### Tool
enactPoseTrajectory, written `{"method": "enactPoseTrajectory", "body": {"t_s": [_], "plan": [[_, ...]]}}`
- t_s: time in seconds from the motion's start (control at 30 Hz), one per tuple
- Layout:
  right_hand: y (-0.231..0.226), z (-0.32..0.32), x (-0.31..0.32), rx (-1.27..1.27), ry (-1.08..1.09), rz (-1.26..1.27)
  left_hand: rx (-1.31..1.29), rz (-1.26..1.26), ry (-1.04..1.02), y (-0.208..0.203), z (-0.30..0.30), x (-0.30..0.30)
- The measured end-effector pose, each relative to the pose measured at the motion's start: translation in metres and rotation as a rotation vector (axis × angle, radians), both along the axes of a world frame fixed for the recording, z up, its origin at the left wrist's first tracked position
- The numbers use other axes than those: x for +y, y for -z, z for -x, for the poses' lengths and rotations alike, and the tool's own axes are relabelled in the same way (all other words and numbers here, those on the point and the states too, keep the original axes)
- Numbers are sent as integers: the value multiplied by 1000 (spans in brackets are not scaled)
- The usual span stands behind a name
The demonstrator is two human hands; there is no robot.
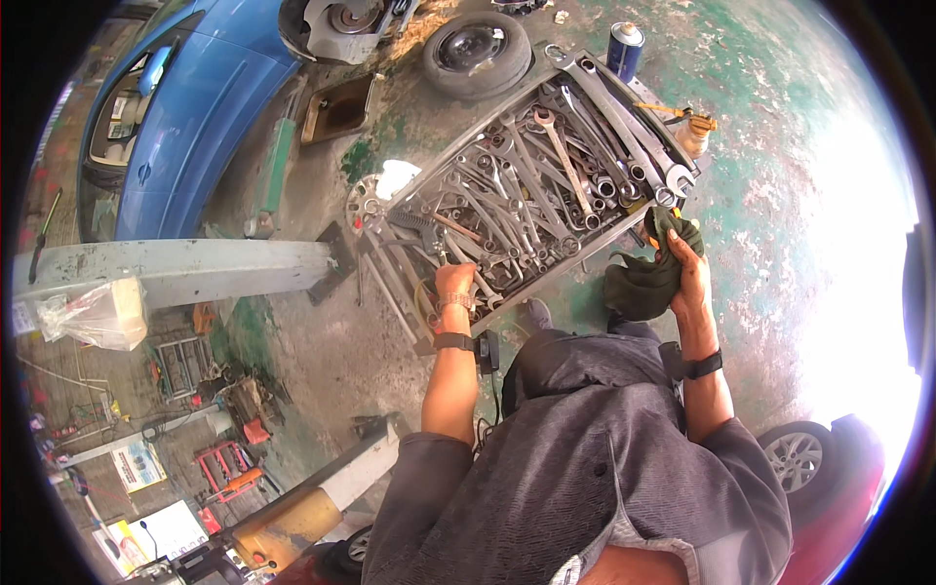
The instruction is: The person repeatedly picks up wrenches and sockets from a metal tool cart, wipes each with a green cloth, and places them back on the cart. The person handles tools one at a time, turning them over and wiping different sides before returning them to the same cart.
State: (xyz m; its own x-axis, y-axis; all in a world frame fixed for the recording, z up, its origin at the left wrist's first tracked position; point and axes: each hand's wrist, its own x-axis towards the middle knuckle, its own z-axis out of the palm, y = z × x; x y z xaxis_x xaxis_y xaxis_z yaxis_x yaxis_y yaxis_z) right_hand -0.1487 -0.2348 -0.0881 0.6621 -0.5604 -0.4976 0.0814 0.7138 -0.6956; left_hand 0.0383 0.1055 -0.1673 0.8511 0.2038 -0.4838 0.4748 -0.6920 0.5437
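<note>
A tool tray point(575, 255) full of metal wrenches point(561, 161) lies in front of me, set at a slant. Over its near left part is my left hand point(455, 282), its fingers closed among the tools; whatever they hold is hidden. An adjustable wrench point(421, 222) rests just beyond that hand. My right hand point(690, 275), off the tray's right end, is closed around a bunched dark green cloth point(643, 283), which hangs down on its left. Large combination wrenches point(624, 122) lie along the tray's far right side.
Beyond the tray are a wheel point(477, 55) and a blue spray can point(625, 51). A bottle with a yellow top point(694, 135) stands near its right end. On the left, a grey lift post point(195, 275) and a blue car point(210, 107); at lower right, a red car point(838, 487).
</note>
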Motion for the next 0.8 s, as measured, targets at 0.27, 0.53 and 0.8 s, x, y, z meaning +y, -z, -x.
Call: {"method": "enactPoseTrajectory", "body": {"t_s": [0.27, 0.53, 0.8], "plan": [[4, 3, 0, 35, -21, -38, -218, -312, 82, 22, 22, -13], [8, 3, 1, -3, -43, -45, -218, 40, 27, 23, 20, -3], [3, -1, 11, 18, -117, -55, -227, 229, -158, 19, 7, 4]]}}
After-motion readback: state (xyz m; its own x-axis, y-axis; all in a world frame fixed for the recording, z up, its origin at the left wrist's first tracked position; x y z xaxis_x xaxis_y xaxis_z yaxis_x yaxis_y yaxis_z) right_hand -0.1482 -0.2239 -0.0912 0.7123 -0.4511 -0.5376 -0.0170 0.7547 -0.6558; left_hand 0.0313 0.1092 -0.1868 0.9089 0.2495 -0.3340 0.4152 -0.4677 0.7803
